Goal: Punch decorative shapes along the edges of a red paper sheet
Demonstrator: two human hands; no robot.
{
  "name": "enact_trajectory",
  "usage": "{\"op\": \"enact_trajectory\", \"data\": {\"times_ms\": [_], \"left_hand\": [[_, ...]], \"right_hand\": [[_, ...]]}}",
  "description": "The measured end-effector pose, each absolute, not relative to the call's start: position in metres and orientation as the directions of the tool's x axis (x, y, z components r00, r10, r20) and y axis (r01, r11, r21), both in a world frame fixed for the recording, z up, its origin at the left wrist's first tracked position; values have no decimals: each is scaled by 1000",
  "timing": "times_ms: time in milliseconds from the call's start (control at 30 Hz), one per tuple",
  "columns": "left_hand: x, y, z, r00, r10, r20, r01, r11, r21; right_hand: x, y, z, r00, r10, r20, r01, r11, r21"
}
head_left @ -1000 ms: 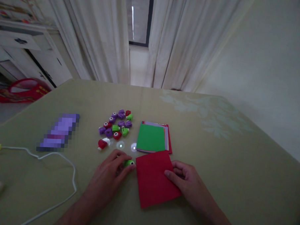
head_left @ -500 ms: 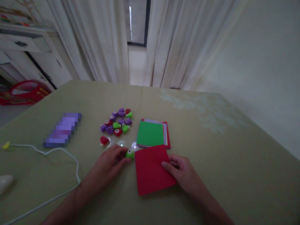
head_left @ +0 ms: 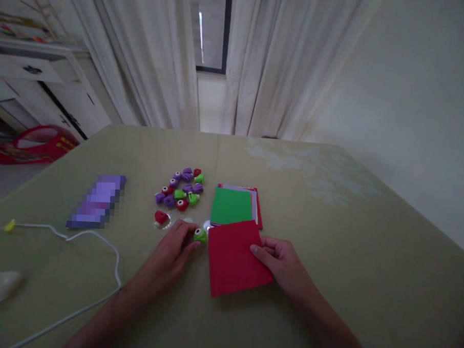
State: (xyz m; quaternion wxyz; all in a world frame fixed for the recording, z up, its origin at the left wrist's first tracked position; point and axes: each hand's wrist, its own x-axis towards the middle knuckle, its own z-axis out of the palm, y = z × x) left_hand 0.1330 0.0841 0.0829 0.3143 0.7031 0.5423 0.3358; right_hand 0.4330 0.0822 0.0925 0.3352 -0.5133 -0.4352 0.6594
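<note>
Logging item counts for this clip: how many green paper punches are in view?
4. One sits at the left hand's fingertips; three are in the pile: top right, middle, lower right. Others may be hidden among the purple ones.

Dim room, white curtains (head_left: 145, 52)

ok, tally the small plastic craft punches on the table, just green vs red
green plastic craft punches: 4, one at the left hand
red plastic craft punches: 4
Total: 8
</note>
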Motion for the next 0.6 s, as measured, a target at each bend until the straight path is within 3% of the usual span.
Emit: {"op": "enact_trajectory", "data": {"times_ms": [600], "left_hand": [[136,83,81,202,965,168,596,-257,761]], "right_hand": [[432,81,90,-258,883,-392,20,-400,-916]]}}
